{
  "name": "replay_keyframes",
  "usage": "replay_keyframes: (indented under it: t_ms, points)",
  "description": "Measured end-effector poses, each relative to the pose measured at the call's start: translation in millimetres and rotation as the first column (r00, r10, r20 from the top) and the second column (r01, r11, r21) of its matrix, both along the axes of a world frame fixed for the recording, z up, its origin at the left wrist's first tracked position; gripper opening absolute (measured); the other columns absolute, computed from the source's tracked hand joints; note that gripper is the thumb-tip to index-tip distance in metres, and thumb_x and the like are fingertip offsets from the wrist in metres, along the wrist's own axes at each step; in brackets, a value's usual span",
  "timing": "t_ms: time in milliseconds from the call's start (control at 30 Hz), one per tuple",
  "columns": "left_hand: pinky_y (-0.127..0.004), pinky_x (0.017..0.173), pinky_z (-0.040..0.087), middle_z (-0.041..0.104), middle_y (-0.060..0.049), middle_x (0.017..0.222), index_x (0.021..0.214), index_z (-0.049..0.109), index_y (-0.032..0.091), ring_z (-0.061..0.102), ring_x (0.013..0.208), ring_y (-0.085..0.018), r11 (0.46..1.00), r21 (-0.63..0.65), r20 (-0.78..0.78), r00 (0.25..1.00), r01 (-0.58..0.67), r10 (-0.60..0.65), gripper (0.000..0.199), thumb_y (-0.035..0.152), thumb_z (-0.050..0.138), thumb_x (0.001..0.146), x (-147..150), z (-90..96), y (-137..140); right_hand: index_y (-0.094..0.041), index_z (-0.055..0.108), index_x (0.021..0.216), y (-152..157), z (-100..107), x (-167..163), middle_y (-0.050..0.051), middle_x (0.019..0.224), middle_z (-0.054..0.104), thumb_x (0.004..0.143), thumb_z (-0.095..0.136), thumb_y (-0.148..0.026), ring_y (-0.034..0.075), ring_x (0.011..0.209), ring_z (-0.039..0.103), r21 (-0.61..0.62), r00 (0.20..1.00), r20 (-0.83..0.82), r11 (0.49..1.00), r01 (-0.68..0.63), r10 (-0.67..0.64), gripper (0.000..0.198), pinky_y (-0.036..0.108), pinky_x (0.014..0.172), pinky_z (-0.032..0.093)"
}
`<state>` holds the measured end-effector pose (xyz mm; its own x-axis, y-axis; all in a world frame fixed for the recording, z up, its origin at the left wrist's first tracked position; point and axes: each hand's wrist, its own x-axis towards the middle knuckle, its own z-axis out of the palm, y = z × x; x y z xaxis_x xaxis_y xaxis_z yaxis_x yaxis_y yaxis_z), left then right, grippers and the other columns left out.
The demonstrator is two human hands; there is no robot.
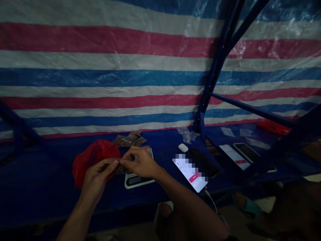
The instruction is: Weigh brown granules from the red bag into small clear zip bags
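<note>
My left hand [99, 172] and my right hand [140, 162] meet with thumbs and fingers pinched together. Between them is the top of a small clear bag [120, 169] with brown bits inside, mostly hidden by the fingers. It hangs over the left side of a white-rimmed digital scale [138, 182], whose display faces me. A crumpled red plastic bag [86, 157] lies just beyond my left hand. Several small clear bags with brown contents [129, 139] are piled behind the scale.
Right of the scale lie a lit phone [189, 172], a dark phone [203, 162], a white earbud case [183, 147] and clear plastic bags [187, 134]. Blue metal posts [213, 73] divide the shelf. Beyond them are two more phones, flat packets and a red bag [273, 127]. A person's sandalled foot shows at lower right.
</note>
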<state>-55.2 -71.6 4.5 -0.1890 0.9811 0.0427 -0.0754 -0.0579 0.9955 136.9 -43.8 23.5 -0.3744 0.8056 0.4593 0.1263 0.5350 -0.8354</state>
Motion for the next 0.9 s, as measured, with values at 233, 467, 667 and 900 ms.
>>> replay_keyframes:
  t_ms: [233,467,667,900]
  points:
    - [-0.050,0.105,0.051,0.080,-0.011,0.103,0.093,0.083,0.022,0.070,0.107,-0.036,1.000,0.008,-0.183,0.983,-0.029,0.030,0.042,0.058,0.078,0.073,-23,-12.7,-24,-0.018,0.072,0.076,10,9,23,0.000,0.073,0.064,0.090,0.073,-0.033,0.013,0.068,0.057,-0.003,0.990,0.048,0.991,-0.133,0.133,0.021,0.025,0.064,0.043]
    - [-0.059,0.123,0.026,0.057,-0.014,0.144,0.121,0.070,0.023,0.045,0.140,-0.040,0.723,0.524,-0.564,0.453,-0.451,0.691,0.049,0.056,0.061,0.086,-83,-45.6,-20,-0.022,0.076,0.092,48,34,78,0.007,0.091,0.074,0.094,0.067,-0.033,0.021,0.084,0.067,0.438,0.857,-0.117,0.748,0.498,-0.502,0.015,0.036,0.078,0.053]
    - [-0.056,0.120,0.035,0.051,-0.020,0.149,0.148,0.045,0.014,0.047,0.140,-0.038,0.849,0.309,-0.556,0.644,-0.428,0.526,0.078,0.061,0.057,0.086,-95,-66.9,11,-0.023,0.080,0.093,85,-36,79,0.010,0.105,0.076,0.094,0.063,-0.037,0.025,0.098,0.069,0.447,0.785,0.348,0.826,0.342,-0.513,0.022,0.040,0.089,0.053]
    - [-0.052,0.118,0.040,0.056,-0.020,0.146,0.144,0.047,0.012,0.054,0.135,-0.036,0.884,0.235,-0.444,0.765,-0.403,0.467,0.080,0.061,0.061,0.082,-100,-69.6,18,-0.018,0.070,0.086,103,-75,76,0.011,0.090,0.071,0.106,0.039,-0.041,0.024,0.089,0.062,0.449,0.704,0.222,0.712,0.540,-0.675,0.044,0.038,0.086,0.046]
